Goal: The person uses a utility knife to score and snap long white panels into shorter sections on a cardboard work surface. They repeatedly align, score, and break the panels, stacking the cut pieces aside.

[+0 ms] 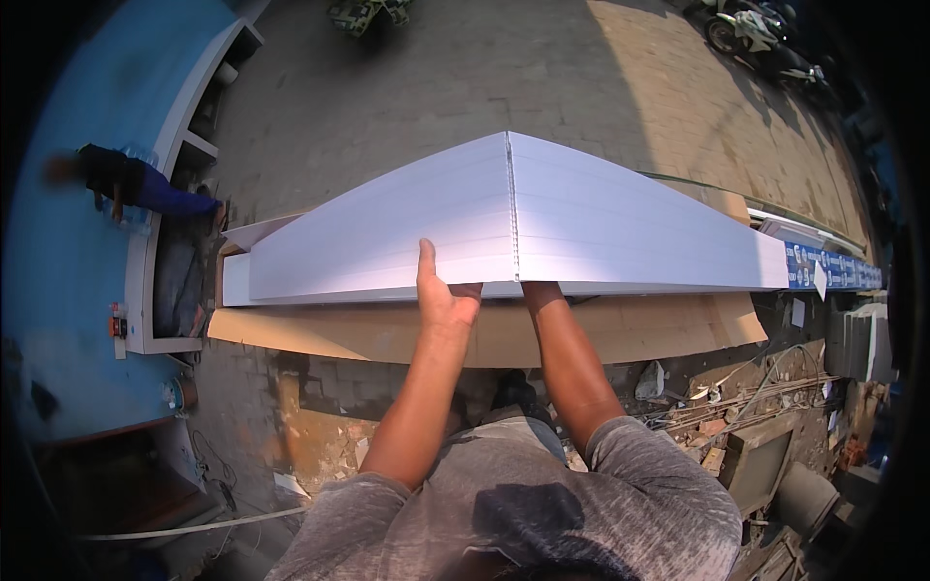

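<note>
Sunlight and shade split a paved yard (pixel 426 87), with motorbikes (pixel 754 37) parked at its far right. Along the left side stands a blue-topped unit (pixel 87 281), its white-framed compartments (pixel 201 145) opening toward the yard; their contents are mostly too dark to make out. Beside it a co-worker (pixel 174 191) in dark clothes bends near clear, bluish containers that look like large bottles.

Directly before the person lies a long, open cardboard carton (pixel 639 334), its near flap folded out flat toward the body. White lengths (pixel 235 281) rest inside, showing at the left end and along the near edge. Over them, a white panel (pixel 639 223) rises to a peak at a seam near its middle, sloping down both ways; whether it is one bent sheet or two joined ones cannot be told. Blue printed wrapping (pixel 809 269) shows past its right end.

The left hand (pixel 448 302) grasps the panel's near edge left of the seam, thumb upright on the face, fingers tucked beneath. The right hand (pixel 542 290) reaches under just right of the seam; its grip is hidden and cannot be told.
</note>
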{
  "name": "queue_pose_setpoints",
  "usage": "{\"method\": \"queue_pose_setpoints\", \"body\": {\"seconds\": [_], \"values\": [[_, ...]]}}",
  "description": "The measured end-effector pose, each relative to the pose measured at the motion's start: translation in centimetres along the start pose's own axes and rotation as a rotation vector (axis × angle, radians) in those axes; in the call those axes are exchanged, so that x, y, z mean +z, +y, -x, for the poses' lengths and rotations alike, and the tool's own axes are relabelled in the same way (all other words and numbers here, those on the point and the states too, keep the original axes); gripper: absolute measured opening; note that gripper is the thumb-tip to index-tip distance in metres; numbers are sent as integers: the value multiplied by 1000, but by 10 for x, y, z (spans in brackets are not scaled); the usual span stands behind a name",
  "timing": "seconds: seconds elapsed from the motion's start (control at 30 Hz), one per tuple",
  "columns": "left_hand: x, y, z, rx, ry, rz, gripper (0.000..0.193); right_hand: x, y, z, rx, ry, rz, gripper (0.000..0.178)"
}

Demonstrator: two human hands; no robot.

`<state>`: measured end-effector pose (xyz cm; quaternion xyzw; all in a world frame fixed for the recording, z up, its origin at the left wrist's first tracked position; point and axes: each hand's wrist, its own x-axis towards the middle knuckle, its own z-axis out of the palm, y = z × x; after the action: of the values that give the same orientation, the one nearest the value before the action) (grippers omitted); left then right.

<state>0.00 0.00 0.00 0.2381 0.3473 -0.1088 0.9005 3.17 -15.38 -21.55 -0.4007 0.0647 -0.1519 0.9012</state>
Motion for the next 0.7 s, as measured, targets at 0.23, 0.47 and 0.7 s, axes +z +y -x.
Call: {"method": "queue_pose_setpoints", "body": {"seconds": [0.23, 0.47, 0.7], "values": [[-6, 13, 5, 49, 49, -46, 55, 21, 20, 28, -249, -94, 421, 42], [-8, 12, 0, 44, 12, -39, 53, 27, -4, 54, -348, -65, 1110, 38], [9, 12, -6, 58, -57, 6, 42, 102, -88, 80, 94, -19, 300, 40]]}}
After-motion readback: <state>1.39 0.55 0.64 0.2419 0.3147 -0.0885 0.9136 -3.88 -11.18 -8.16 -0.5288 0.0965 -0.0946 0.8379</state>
